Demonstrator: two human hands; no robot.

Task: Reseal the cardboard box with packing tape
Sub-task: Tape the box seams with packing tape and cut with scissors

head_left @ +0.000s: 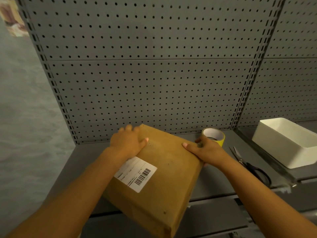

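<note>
Both hands, left hand (127,143) and right hand (205,149), gripping cardboard box (154,172) edges, grey shelf (89,162), pegboard wall (145,74) behind

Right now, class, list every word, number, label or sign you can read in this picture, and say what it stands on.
White shipping label on top of the cardboard box: printed lines and a barcode, all too small and blurred to read.
Tape roll: no text visible.
White bin: no text visible.
Pegboard: no signs.
Nothing legible can be quoted.
</note>
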